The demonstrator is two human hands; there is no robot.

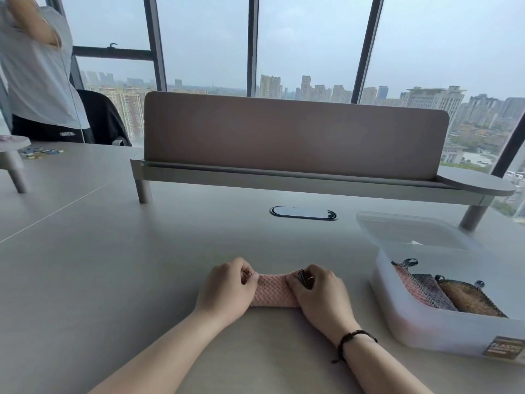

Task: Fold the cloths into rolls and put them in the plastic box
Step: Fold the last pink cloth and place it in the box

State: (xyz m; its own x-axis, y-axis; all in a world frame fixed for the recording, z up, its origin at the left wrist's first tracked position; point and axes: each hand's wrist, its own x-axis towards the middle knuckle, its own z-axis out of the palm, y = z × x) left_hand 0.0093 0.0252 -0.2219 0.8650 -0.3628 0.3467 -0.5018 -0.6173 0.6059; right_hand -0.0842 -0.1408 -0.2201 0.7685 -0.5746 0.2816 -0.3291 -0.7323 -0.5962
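Observation:
A pink waffle-weave cloth lies rolled up on the grey table in front of me. My left hand grips its left end with curled fingers. My right hand grips the right end, where a dark patterned edge shows. To the right stands the translucent plastic box, open, with three rolled cloths inside: a pink one, a grey one and a brown one. Its clear lid lies behind it.
A raised shelf with a brownish divider panel crosses the back of the table. A black oval cable port sits under it. A person stands at far left beside a dark chair. Small items lie at far left.

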